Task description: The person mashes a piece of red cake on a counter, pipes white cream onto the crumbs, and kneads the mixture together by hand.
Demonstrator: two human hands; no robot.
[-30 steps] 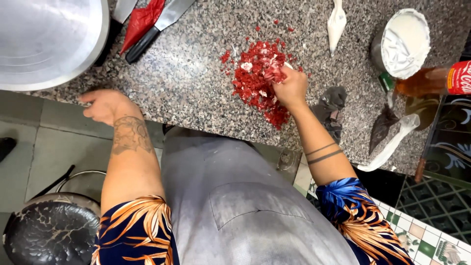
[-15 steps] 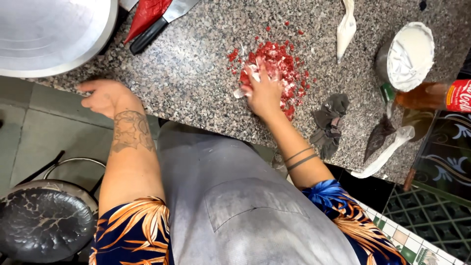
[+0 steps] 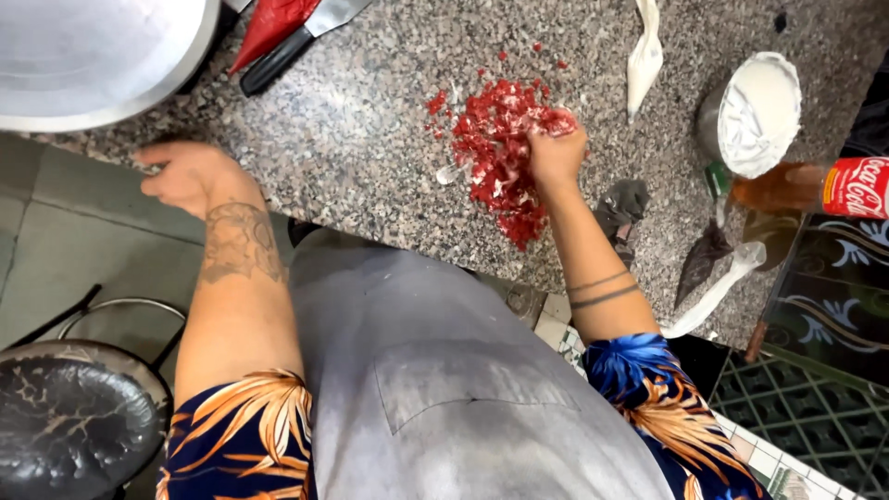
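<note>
A pile of chopped red pieces point(image 3: 495, 153) with a few white bits lies on the speckled granite counter point(image 3: 370, 120). My right hand point(image 3: 556, 153) rests on the right side of the pile, fingers curled down into the pieces. My left hand point(image 3: 185, 171) grips the counter's near edge at the left, fingers hooked over it. A black-handled knife point(image 3: 296, 42) and a red wrapper point(image 3: 269, 28) lie at the back, apart from both hands.
A large metal bowl point(image 3: 93, 56) sits at the upper left. A white-lined tub point(image 3: 755, 111), a brown bottle with a red label point(image 3: 815, 190), white piping bags point(image 3: 644, 56) and dark cloths point(image 3: 625, 204) lie to the right. A black stool point(image 3: 65, 417) stands below left.
My right hand swept left through the red pile, then came back to its right side. The pieces are spread differently. My left hand stays on the counter edge.
</note>
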